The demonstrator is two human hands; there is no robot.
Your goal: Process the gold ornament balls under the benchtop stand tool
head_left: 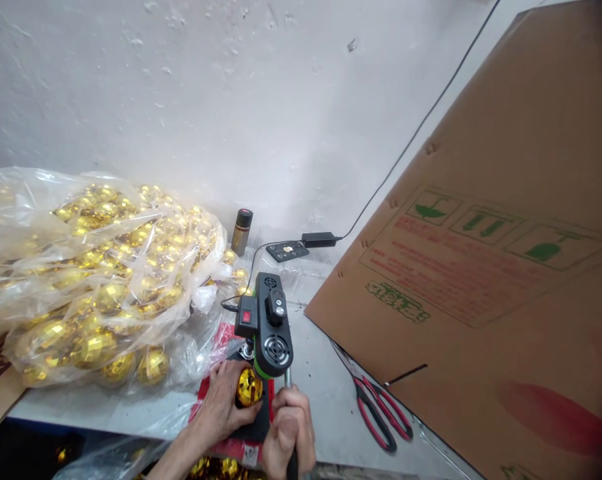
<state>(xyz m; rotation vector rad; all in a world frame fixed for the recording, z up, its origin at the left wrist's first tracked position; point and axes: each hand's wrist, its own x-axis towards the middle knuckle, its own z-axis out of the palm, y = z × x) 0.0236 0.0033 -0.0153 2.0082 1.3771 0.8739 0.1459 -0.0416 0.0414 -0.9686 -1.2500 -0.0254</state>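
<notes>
My left hand [224, 400] is closed around a shiny gold mirrored ball [249, 387], thumb along its near side and fingers on its left. The ball rests under the head of a small black bench press-like machine [271, 327] with a red switch [247, 316] and round vents. My right hand [288, 433] grips the black-ended metal lever [288, 380] at the machine's right side. Beneath the machine lies a black base plate on red material [197, 408].
A clear plastic bag [105, 280] full of gold balls fills the left. Red-black scissors [381, 410] lie by a large cardboard box [481, 253] at right. Behind stand a dark-capped bottle [241, 232], a power adapter [319, 239] with cable and a black panel [287, 251].
</notes>
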